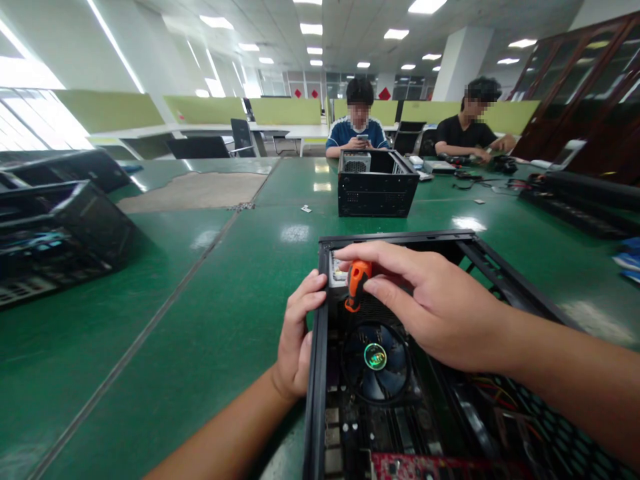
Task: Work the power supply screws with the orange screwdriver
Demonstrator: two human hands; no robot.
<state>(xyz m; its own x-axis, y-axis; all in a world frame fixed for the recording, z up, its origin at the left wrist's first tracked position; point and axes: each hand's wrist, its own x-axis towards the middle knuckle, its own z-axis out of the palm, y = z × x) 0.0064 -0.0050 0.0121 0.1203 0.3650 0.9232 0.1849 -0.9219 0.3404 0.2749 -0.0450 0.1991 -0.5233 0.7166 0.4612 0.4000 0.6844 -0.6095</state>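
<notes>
A black computer case (pixel 316 373) lies open in front of me. Its inside shows a cooling fan (pixel 387 383) with a shiny round label and a red circuit board (pixel 415 467). My right hand (pixel 425 300) is over the case's upper left part, closed on the orange and black handle of a screwdriver (pixel 357 285) between fingers and thumb. The handle tilts slightly; its shaft and tip cannot be made out against the dark inside. At the case's left side, my left hand (pixel 299 337) grips the frame, with its fingertips at the edge.
Across the green table (pixel 240 280) stands another black case (pixel 377 193). More open cases (pixel 65 227) sit at the left. Two people (pixel 357 127) are at the far side, one with a phone. Cables and parts (pixel 470 177) lie at the right, near a long black panel (pixel 580 207).
</notes>
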